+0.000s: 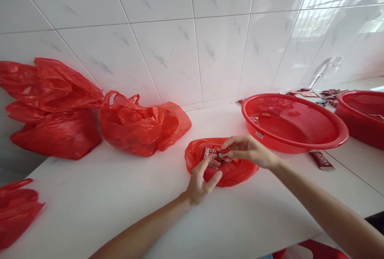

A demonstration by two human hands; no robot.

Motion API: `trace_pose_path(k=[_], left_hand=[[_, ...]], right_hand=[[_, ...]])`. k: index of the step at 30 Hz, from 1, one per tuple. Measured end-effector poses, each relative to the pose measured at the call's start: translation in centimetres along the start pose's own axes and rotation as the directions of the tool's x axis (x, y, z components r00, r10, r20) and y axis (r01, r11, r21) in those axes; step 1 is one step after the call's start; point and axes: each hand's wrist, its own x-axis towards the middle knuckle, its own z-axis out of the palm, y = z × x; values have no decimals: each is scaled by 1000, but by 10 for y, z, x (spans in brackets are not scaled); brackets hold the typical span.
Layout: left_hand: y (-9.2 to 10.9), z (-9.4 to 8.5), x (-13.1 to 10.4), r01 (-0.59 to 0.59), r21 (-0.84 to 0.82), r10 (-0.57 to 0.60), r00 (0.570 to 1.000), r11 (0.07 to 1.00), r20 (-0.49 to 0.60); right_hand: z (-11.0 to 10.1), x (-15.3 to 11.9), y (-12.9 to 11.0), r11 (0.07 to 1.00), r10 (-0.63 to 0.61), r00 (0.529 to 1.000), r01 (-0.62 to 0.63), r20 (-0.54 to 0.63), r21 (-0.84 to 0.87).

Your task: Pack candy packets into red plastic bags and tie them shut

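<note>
A red plastic bag (240, 174) lies spread open on the white counter, with a red-and-white packet (209, 151) inside it. Above the bag, my right hand (247, 151) pinches a small red wrapped item (222, 154) between its fingertips. My left hand (200, 181) is at the bag's near left side, thumb and fingers apart, its fingertips close below the small item. Nothing shows in its grip.
Filled red bags (132, 127) stand along the tiled wall at the left. A red mesh basket (285, 145) holding a few packets sits right of the bag, with another basket (357, 119) beyond. A dark red packet (321, 160) lies by the first basket.
</note>
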Motion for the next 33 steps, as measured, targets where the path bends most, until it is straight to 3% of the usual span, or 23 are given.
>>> trace_pose_path(k=[3,10,18,24,33], left_hand=[[4,-1,3,155,-194,-161,987,969,-15],[8,-3,9,225,-309,-262,961,924,-84],[17,-5,9,269,-371,-302,953,889,-32],[18,-5,8,314,-405,-347,938,859,-9],[25,-6,10,276,-291,-298,954,916,-31]], right_hand=[[18,1,28,999,-17,999,18,-28,46],[26,2,46,998,36,988,-27,-149,62],[27,-5,45,991,134,984,-130,-121,46],[28,-7,47,988,130,979,-115,-158,102],[30,-7,46,988,133,984,-122,-121,93]])
